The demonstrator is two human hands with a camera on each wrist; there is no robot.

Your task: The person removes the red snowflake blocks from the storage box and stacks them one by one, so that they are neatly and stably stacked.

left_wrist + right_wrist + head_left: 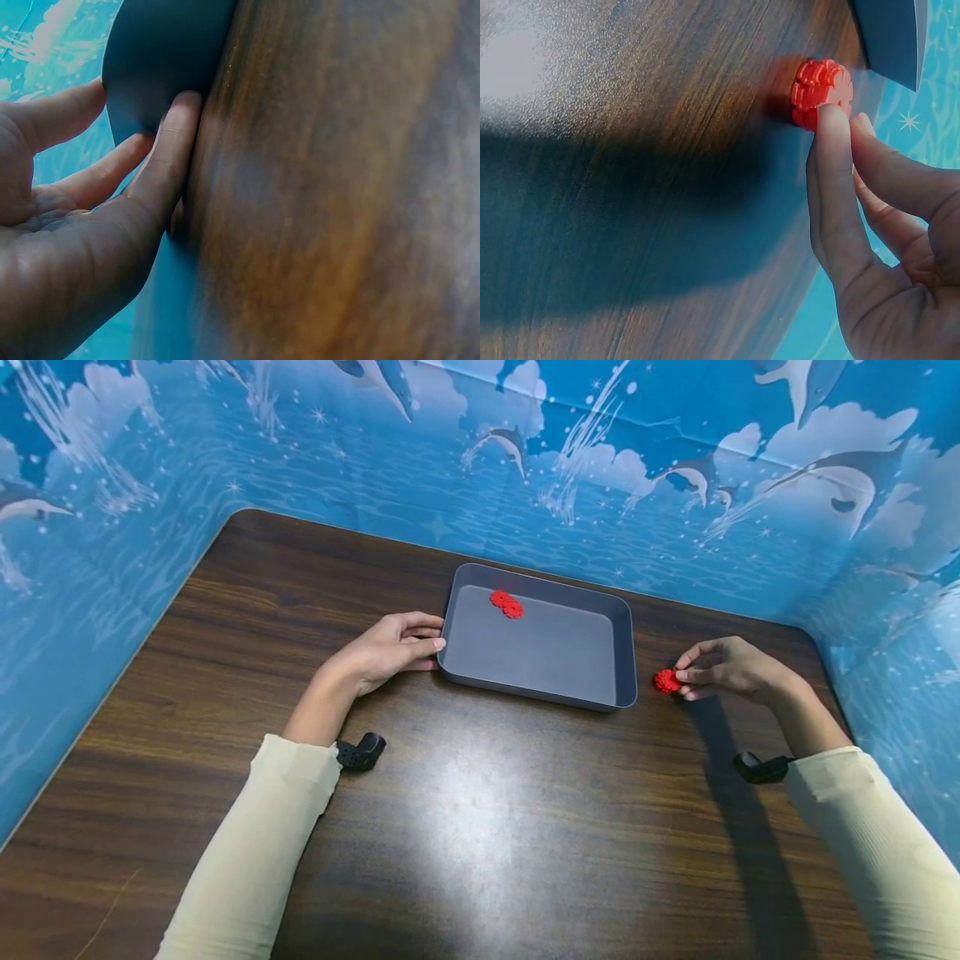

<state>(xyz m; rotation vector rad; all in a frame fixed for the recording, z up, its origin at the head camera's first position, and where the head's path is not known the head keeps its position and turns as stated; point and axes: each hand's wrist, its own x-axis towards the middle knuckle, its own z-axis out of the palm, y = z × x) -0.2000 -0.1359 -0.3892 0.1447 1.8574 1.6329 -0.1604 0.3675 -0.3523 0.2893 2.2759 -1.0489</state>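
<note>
My left hand (393, 647) holds a shallow grey rectangular tray (540, 683) by its left side. The thumb is at the rim, and the other fingers lie along the outer wall. Inside the tray, near its far left corner, two flat red notched discs (507, 604) overlap. To the right of the tray, my right hand (723, 670) pinches a small stack of red notched discs (823, 94) between thumb and fingers. The stack is close over the table, and its layered edge shows in the right wrist view. The fingertips hide part of it.
Both are at a dark wood-grain table (570, 827) with rounded far corners. A blue cloth printed with dolphins (420, 468) hangs behind and beside it. Small black devices are strapped at the left wrist (362, 752) and right wrist (761, 768).
</note>
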